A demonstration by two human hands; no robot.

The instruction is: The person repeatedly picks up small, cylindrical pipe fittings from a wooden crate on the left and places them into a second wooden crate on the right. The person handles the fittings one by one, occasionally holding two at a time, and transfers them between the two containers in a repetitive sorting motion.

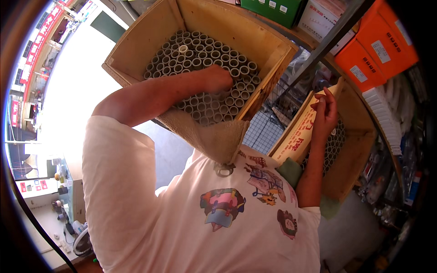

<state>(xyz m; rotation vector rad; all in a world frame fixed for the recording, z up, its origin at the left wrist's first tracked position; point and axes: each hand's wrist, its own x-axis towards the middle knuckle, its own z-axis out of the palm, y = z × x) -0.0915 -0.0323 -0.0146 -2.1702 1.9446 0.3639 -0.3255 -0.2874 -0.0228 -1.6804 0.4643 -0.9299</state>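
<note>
A wooden box [235, 30] in front of me holds rows of upright, open-ended grey tubes [196, 62]. One whiter tube [183, 48] stands out towards the back left. My left hand [218, 79] is bent into a fist over the tubes, right of their middle. Its fingertips are hidden beneath it, so whether they hold a tube is unclear. To the right, my right hand [326, 109] hovers with loosely curled, parted fingers and no object visible in it. It is by a yellowish panel [297, 136] with red writing, over a second wooden box [355, 153] of similar tubes [336, 143].
Tan cloth [205, 134] drapes over the near edge of the first box. Wire mesh [263, 131] lies between the boxes. Orange cartons [372, 51] and a green box [273, 10] sit on shelving beyond a metal post [327, 37]. A fan [82, 240] stands at lower left.
</note>
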